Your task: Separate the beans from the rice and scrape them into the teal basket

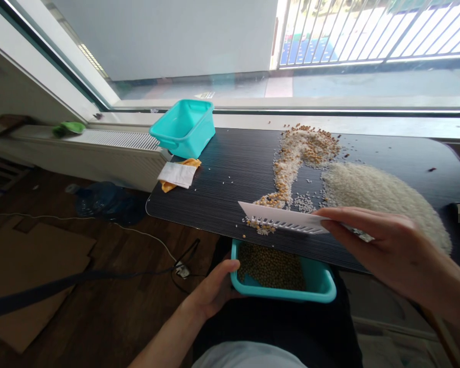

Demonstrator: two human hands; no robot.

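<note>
My left hand [216,289] grips the left end of a turquoise plastic bin [291,293], its thumb over the rim. Greenish-brown round grains [272,266] lie inside the bin, which sits just below the table's front edge. In my right hand [387,240] is a thin white plastic plate with slots [283,214], held on edge low over the tabletop. Its slotted edge is by a small patch of mixed grains [262,227]. Behind it, a curved trail of white and orange-brown grains [285,174] runs toward the window. A large rice pile [383,197] lies to the right, partly hidden by my right hand.
A second turquoise bin [184,128] stands at the table's back left corner. Near it, a white paper [177,174] lies on an orange cloth [169,186]. The dark table [230,153] borders a window. On the floor at left are a large blue bottle [107,202], cables and cardboard [34,271].
</note>
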